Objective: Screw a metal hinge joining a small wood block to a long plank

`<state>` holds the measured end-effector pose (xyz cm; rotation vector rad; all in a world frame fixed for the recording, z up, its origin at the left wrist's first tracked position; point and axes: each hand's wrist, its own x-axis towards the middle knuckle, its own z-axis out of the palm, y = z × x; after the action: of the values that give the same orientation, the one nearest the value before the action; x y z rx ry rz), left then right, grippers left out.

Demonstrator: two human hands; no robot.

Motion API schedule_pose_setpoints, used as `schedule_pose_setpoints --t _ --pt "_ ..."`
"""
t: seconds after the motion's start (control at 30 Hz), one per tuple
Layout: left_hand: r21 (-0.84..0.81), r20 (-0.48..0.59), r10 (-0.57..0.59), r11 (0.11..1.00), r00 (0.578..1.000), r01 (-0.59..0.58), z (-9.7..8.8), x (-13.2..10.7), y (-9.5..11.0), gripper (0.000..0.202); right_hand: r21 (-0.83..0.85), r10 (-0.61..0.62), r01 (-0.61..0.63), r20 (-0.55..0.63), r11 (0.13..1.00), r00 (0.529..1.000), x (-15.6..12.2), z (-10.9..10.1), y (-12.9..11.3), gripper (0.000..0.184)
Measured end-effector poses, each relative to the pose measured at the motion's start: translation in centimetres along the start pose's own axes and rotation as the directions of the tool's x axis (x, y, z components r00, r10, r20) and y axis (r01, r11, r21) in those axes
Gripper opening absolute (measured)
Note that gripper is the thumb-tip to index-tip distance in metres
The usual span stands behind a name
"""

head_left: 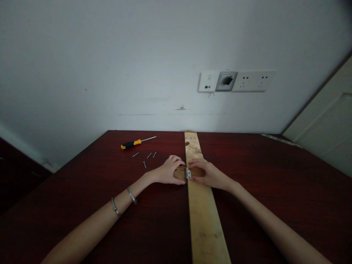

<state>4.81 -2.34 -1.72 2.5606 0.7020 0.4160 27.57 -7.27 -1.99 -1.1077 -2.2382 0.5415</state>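
Steady the small silver metal hinge (189,173) on the long pale wooden plank (205,216), between the fingertips of left hand (168,171) and right hand (212,175), with thumbs and fingers parted; cannot tell whether clamped. Press flat, square to the plank's edge.

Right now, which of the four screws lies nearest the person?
The front screw; the other three lie farther back, closer to the screwdriver, and slant the opposite way.
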Motion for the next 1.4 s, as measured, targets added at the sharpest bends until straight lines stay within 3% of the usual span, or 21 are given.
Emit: schedule_pose_setpoints --t 0.6,1.4 --pt "-0.009 -0.033 -0.004 1.000 0.999 0.004 0.38 -0.11 0.17 0.043 0.024 -0.002 0.002 0.003 1.000 1.000 0.02 -0.06 -0.02 0.033" --pt "-0.015 -0.040 -0.004 1.000 0.999 0.003 0.56 -0.01 0.33 0.040 0.015 0.003 -0.002 -0.008 1.000 1.000 0.01 -0.02 -0.12 0.032"
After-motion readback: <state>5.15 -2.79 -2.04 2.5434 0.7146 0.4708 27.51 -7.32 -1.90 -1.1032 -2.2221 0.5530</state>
